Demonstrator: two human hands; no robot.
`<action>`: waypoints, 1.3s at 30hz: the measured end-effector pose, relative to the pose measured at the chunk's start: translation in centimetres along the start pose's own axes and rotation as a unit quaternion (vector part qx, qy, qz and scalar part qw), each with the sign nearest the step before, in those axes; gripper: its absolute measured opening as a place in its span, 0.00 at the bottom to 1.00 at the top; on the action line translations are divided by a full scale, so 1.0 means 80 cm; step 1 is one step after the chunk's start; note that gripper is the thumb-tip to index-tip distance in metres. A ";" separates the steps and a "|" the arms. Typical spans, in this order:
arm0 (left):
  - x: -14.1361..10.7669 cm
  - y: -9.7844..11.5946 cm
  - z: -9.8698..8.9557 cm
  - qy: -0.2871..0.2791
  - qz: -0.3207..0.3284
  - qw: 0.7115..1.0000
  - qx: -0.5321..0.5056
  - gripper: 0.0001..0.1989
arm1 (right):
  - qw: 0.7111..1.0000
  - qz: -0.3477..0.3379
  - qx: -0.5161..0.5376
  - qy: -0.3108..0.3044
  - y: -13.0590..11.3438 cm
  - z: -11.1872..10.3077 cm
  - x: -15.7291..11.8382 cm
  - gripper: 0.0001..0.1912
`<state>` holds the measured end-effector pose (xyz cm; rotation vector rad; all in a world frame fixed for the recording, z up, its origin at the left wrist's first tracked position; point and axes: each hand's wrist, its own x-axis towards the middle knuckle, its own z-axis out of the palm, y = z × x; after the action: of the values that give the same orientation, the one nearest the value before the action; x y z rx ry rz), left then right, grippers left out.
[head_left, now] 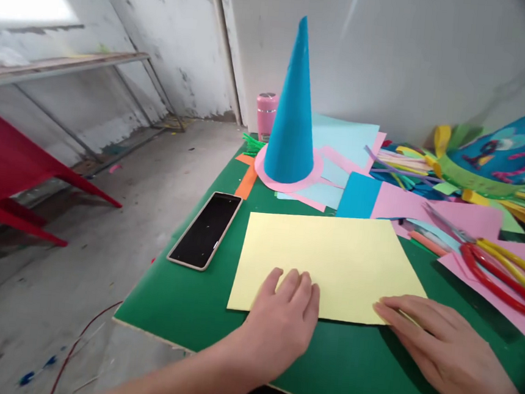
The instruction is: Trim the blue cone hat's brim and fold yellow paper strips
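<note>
A pale yellow sheet of paper (331,252) lies flat on the green table (160,311) in front of me. My left hand (284,315) rests on its near edge, left of the middle, fingers apart and pressed down on the paper. At the near right corner, my right hand (442,347) pinches the edge between thumb and fingers. Left of the sheet is a phone (207,229) with a dark screen. Behind it stands a tall blue paper cone hat (292,114) with a pink brim (264,176).
Red-handled scissors (490,272) lie on pink paper at the right, beside a yellow-handled tool (514,262). A decorated blue cone hat (505,151) sits among paper strips. A pink bottle (266,114) stands at the back. A red chair (20,176) is on the left.
</note>
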<state>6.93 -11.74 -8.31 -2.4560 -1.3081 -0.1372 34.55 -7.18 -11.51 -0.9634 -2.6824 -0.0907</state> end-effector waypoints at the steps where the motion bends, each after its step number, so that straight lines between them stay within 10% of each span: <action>1: -0.003 0.002 0.000 0.005 -0.010 1.000 0.000 0.17 | 1.000 0.002 0.000 -0.002 0.002 0.002 -0.003 0.17; 15: -0.041 0.006 0.008 0.105 -0.062 0.991 -0.050 0.14 | 0.998 0.012 0.046 0.026 0.004 0.005 -0.010 0.25; 39: -0.042 0.008 0.012 0.109 -0.063 0.991 -0.050 0.12 | 0.999 0.016 0.030 0.017 0.008 0.011 -0.011 0.21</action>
<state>5.52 -14.36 -10.18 -2.3588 -1.3881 -0.4996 35.34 -7.08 -12.62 -0.9766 -2.6217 -0.0203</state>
